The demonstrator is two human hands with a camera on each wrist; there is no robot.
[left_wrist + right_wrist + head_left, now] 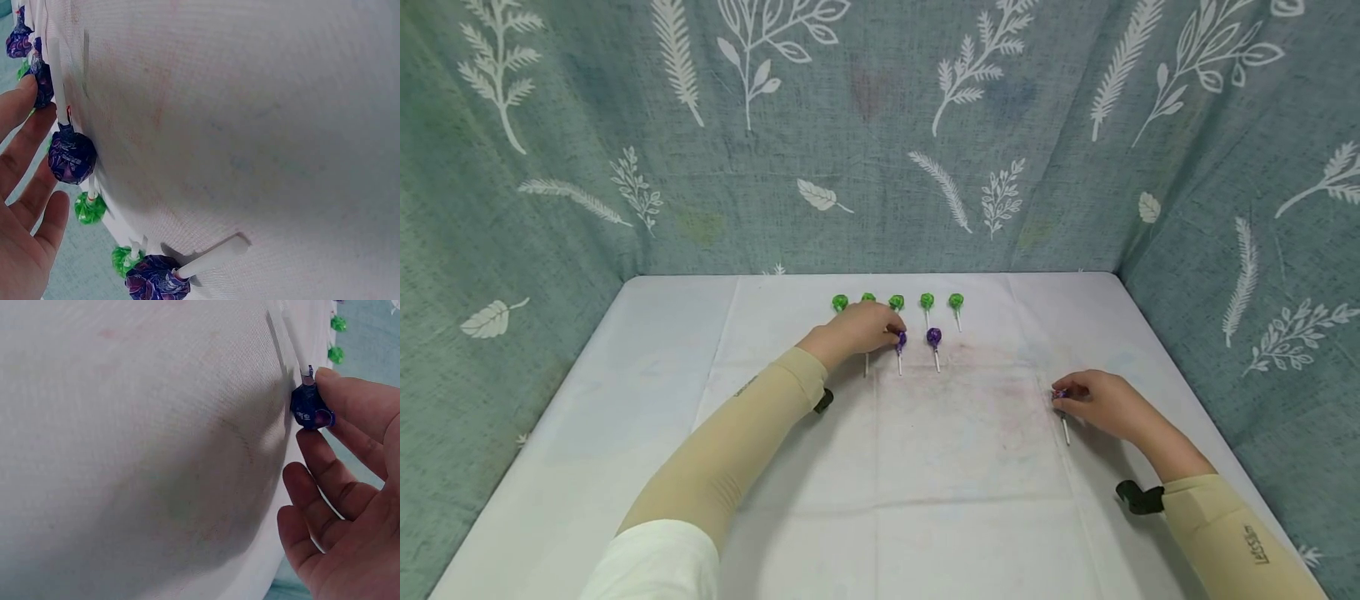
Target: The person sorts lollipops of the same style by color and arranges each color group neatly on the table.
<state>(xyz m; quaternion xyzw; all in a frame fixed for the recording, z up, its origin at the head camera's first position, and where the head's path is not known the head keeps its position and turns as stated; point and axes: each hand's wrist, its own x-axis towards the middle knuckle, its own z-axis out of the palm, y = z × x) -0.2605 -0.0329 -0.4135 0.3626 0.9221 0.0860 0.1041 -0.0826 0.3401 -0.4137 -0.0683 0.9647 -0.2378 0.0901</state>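
My left hand [863, 327] reaches over the far part of the table and pinches a purple-wrapped lollipop [902, 341] by its head, its white stick pointing toward me. Just right of it lies another purple lollipop [933, 336]. Beneath the hand, a white stick [867, 365] shows; in the left wrist view, further purple lollipops [72, 157] lie beside the fingers. At the right, my right hand [1108, 406] holds a purple lollipop [310, 409] between thumb and fingertip, low over the cloth or touching it; I cannot tell which. Its other fingers are loosely bent.
Behind the purple ones, several green lollipops [927, 300] form a row near the table's back edge, one partly covered by my left hand. A creased white cloth [955, 517] covers the table. Leaf-patterned curtains [880, 167] stand at the back and both sides.
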